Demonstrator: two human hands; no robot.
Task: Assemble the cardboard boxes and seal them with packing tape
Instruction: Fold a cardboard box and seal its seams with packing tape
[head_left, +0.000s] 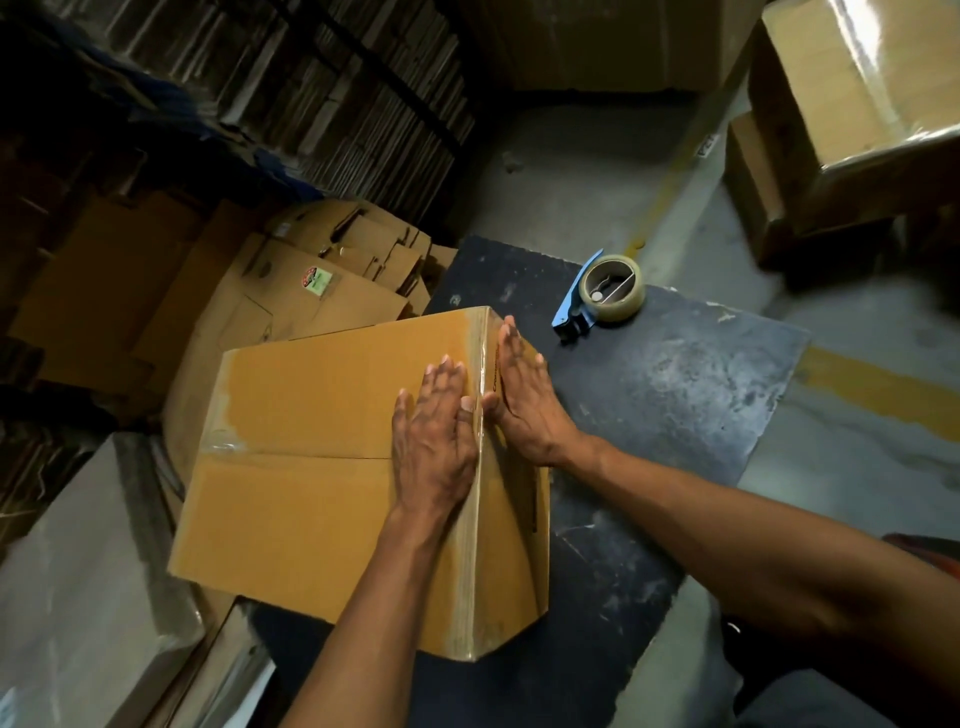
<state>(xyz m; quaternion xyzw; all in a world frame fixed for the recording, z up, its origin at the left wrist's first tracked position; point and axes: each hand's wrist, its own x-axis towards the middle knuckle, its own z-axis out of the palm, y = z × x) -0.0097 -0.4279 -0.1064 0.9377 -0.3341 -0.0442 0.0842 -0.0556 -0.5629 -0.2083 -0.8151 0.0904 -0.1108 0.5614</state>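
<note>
The left hand (435, 441) is laid flat on the top face of the cardboard box (311, 467), fingers straight and slightly spread, pressed down just beside the box's right top edge. The right hand (524, 400) is held flat against the adjoining side face, fingers straight and close together, its thumb nearly touched by the left thumb across the edge. Between the two hands a strip of clear packing tape (475, 519) is seen running along that edge, folded over both faces. Under the left palm the centre seam of the closed flaps is met, and it is carried away to the left, where more clear tape is wrinkled at the far edge. The box is rested on a dark, scuffed work surface (675, 415). Beyond the right fingertips, well apart from them, a blue tape dispenser (605, 293) with a clear roll is laid on the same surface. Beyond the left fingertips, flattened cartons (322, 280) are piled. Farther off past the right hand, wrapped boxes (857, 104) are stacked.
</note>
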